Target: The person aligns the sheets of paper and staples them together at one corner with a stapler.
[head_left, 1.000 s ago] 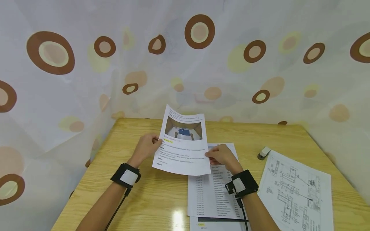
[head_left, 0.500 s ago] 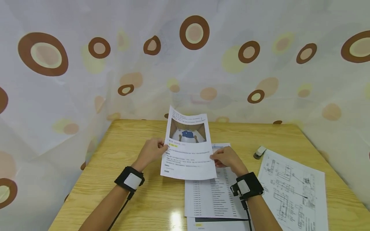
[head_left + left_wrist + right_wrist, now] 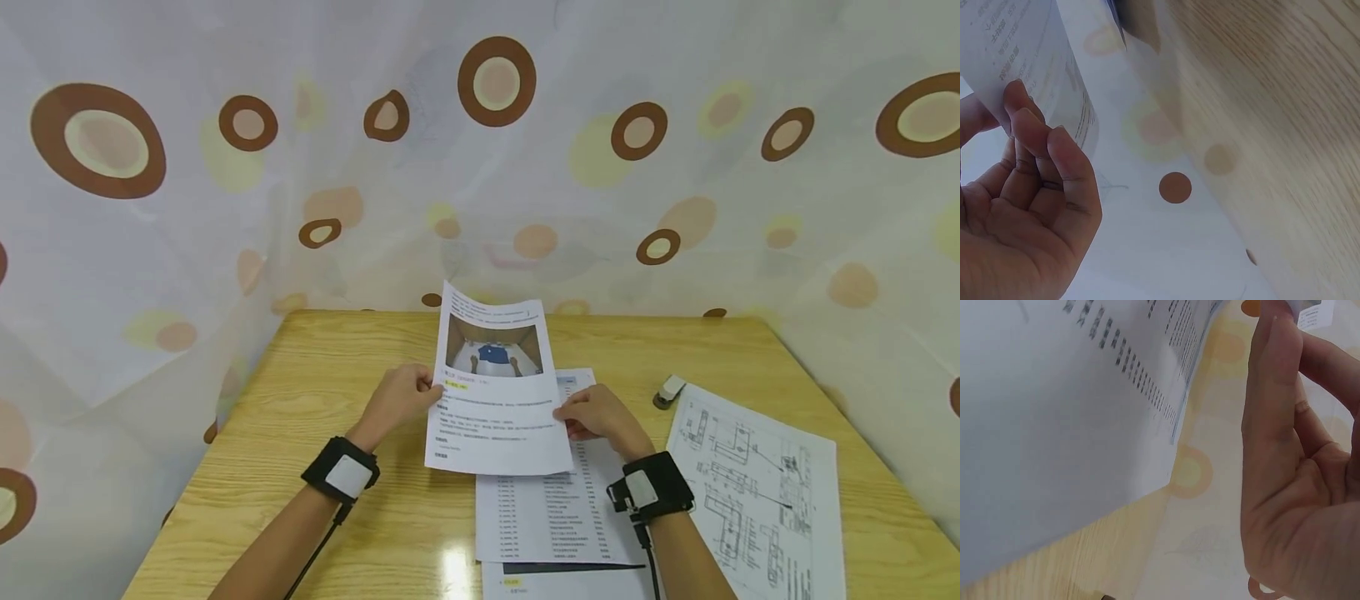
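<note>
Backdrop: pale wall covering (image 3: pixel 420 167) with brown rings and beige and yellow blots rises beyond the bench (image 3: pixel 360 350).
Held sheet (image 3: pixel 495 425): white printed page, raised above the middle of the bench and leaning back, its 11 o'clock corner curling to a point, its 6 o'clock edge bowed.
Print: colour photo (image 3: pixel 493 350) toward 12 o'clock, with a blue item between two hands; yellow highlight (image 3: pixel 456 385) just beneath at 8 o'clock, lines of text below.
Left grip (image 3: pixel 393 408): pinching the sheet's edge at about 9 o'clock, the spare fingers curled.
Right grip (image 3: pixel 603 417): pinching the opposite edge at about 4 o'clock.
Since a second ago: held sheet has shifted toward 3 o'clock over the bench and covers more of the list page (image 3: pixel 555 525); both hands have moved with it, each on the same edge.
Under it: list page at 5 o'clock, overlapping another page (image 3: pixel 577 583) with a dark bar and a yellow mark.
Off to 4 o'clock: technical drawing (image 3: pixel 750 492), a small white-and-dark object (image 3: pixel 667 392) at or just beside its 11 o'clock corner.
Wrists: black straps (image 3: pixel 667 479) with pale patches, cables running toward 6 o'clock.
Bench top: yellowish wood grain, bright glare near 6 o'clock.
</note>
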`<control>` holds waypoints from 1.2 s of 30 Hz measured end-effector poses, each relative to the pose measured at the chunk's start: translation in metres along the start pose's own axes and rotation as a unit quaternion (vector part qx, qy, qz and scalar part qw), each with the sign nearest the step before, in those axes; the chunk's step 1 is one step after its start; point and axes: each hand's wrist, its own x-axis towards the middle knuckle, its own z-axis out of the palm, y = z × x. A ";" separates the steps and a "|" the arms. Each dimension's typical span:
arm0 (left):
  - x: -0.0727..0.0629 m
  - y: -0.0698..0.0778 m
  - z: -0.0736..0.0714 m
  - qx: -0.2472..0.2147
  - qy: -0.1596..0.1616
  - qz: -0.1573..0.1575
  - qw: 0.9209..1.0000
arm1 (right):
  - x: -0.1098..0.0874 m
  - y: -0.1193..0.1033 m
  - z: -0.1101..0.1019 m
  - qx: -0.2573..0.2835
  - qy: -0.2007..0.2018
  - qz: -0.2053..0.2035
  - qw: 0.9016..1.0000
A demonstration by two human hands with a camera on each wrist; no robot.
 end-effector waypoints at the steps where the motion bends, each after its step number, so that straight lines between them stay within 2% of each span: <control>1: 0.000 0.000 0.000 0.000 -0.003 0.001 1.000 | 0.000 0.001 -0.001 0.001 -0.001 0.003 1.000; 8: -0.002 0.005 0.005 -0.011 -0.027 0.007 1.000 | -0.009 0.009 -0.007 0.003 -0.002 0.022 1.000; 22: -0.008 0.011 0.013 -0.009 -0.068 0.001 0.998 | -0.023 0.019 -0.016 0.008 -0.017 0.024 1.000; 29: -0.012 0.015 0.016 -0.002 -0.084 0.001 0.996 | -0.030 0.024 -0.023 -0.007 -0.026 0.024 0.999; 36: -0.017 0.016 0.022 0.005 -0.106 0.025 0.994 | -0.036 0.031 -0.028 -0.003 -0.038 0.041 0.998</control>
